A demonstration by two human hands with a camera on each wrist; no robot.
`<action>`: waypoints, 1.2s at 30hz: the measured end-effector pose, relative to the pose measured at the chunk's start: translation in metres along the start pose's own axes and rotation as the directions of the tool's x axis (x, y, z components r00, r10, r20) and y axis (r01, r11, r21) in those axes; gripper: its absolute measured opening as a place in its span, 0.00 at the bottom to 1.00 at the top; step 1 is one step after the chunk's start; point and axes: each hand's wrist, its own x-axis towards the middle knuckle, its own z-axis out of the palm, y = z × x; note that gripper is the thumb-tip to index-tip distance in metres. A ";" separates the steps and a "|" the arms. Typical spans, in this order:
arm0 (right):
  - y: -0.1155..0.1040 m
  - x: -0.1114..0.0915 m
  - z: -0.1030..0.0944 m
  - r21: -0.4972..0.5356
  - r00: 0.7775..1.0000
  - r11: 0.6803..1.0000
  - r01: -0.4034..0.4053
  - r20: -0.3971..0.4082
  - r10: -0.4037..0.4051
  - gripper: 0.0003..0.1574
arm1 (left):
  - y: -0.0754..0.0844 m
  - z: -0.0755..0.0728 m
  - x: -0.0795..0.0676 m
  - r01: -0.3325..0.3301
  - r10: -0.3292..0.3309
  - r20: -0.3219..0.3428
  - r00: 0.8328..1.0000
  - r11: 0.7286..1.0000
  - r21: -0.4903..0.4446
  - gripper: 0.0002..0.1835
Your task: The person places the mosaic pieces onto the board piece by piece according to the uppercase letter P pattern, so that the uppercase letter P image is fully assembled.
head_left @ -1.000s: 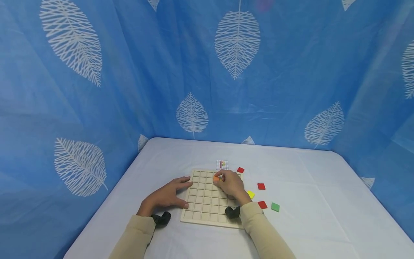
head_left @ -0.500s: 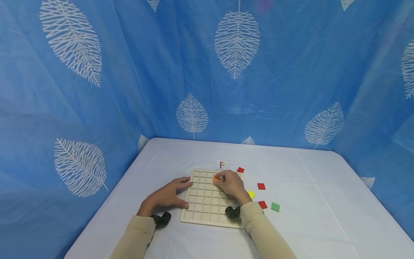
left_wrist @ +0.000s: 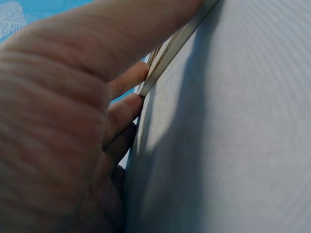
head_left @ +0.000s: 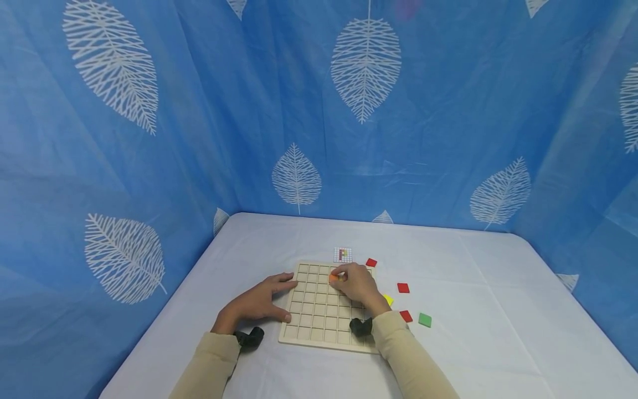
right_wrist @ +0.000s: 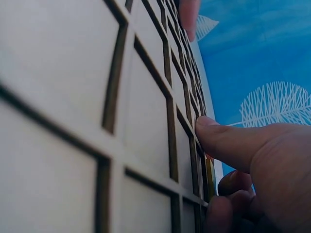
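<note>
A pale wooden board [head_left: 318, 321] with a grid of square recesses lies on the table. My left hand [head_left: 256, 301] is beside its left edge, thumb spread from the fingers. In the left wrist view the fingertips [left_wrist: 132, 103] touch the board's side. Over the board's far part, my right hand [head_left: 358, 285] pinches a small orange square tile [head_left: 333, 278] between thumb and fingers. That hand hides part of the tile and several grid squares. The right wrist view shows the thumb [right_wrist: 218, 138] low over the grid, with the tile mostly out of sight.
Right of the board lie loose tiles: a green one [head_left: 425, 320], a yellow one [head_left: 388, 300] partly behind the right wrist, and red ones [head_left: 403, 288]. A small printed card [head_left: 343, 255] with a coloured grid lies past the far edge. A blue leaf-patterned curtain [head_left: 423, 111] surrounds the table.
Almost nothing differs. The right hand stays at the same grid area, with the orange tile shifting very slightly under its fingers. The left hand has not moved.
</note>
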 end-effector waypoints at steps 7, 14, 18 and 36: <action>0.001 0.001 -0.001 -0.022 1.000 1.000 -0.002 0.013 0.002 0.16 | 0.001 0.000 0.001 -0.007 0.007 -0.007 1.000 1.000 0.013 0.52; 0.003 0.002 0.000 -0.016 1.000 1.000 -0.011 0.020 0.011 0.17 | 0.001 0.001 0.000 0.003 -0.003 -0.012 1.000 1.000 0.012 0.52; 0.003 0.001 0.000 -0.013 1.000 1.000 -0.010 0.019 0.010 0.16 | 0.001 0.001 0.000 0.002 -0.001 -0.014 1.000 1.000 0.015 0.52; 0.007 0.002 -0.001 0.055 1.000 0.998 0.019 0.020 -0.020 0.19 | -0.002 0.002 0.001 -0.002 0.002 -0.006 1.000 1.000 0.008 0.51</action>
